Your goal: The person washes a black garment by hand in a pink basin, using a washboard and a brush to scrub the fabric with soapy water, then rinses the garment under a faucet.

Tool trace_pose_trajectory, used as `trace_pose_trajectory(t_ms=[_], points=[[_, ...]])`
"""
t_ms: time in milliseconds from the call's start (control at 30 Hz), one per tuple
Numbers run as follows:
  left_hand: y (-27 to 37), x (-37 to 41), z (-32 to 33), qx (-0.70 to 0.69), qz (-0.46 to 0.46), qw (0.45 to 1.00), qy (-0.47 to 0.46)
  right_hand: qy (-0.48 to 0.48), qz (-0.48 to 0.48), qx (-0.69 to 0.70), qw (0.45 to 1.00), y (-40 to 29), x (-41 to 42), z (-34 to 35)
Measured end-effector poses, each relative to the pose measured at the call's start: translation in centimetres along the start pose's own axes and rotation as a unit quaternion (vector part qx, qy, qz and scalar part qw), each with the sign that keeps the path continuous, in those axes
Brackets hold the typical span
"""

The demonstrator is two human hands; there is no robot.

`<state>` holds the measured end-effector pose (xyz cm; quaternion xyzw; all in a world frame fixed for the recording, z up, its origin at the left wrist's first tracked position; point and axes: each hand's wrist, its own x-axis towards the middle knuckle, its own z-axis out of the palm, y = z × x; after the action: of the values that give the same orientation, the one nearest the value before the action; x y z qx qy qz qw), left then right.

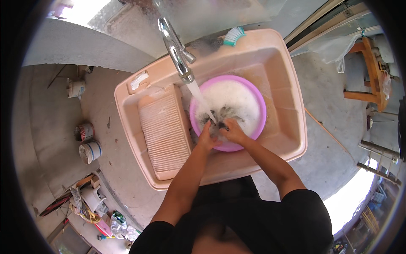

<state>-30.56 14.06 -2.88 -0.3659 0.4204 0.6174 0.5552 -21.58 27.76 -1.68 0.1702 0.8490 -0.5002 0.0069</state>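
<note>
A round pink-purple plastic basin [261, 127] stands in the sink and holds water under thick white foam [236, 93]. Dark cloth [223, 125] shows in part at the foam's gap; the rest of it is under the suds. My right hand [234, 130] is closed around a bunched bit of this cloth. To its left, my left hand [207, 138] is over the basin's near side, fingers apart and nothing seen in its grasp. Water [197, 92] pours from a chrome faucet [177, 58] into the basin beside my fingertips.
The peach-coloured laundry sink [282, 95] has a ribbed washboard [165, 133] on its left. A scrub brush [234, 36] with white and teal bristles lies on the back rim, and a white piece [139, 80] sits in the soap recess. Buckets [90, 152] stand on the floor at left.
</note>
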Motion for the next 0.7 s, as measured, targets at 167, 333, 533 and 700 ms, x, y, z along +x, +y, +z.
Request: trace_pose_trajectory(t_ms=[167,333,533,700], points=[[0.1,2.0,-2.6,0.025,-0.003,0.993,-0.116,-0.033,-0.087,0.150,0.984,-6.2,-3.9,0.0],[-1.8,-3.1,2.2,-0.047,-0.004,0.986,-0.161,0.147,0.275,0.514,0.799,2.9,-0.7,2.3],[0.1,-5.8,1.9,-0.071,-0.051,0.974,-0.211,0.060,0.222,0.562,0.794,-1.5,-0.3,-0.6],[0.5,-2.7,1.5,-0.033,0.034,0.986,-0.161,0.120,-0.027,0.167,0.978,-11.1,-3.0,0.5]])
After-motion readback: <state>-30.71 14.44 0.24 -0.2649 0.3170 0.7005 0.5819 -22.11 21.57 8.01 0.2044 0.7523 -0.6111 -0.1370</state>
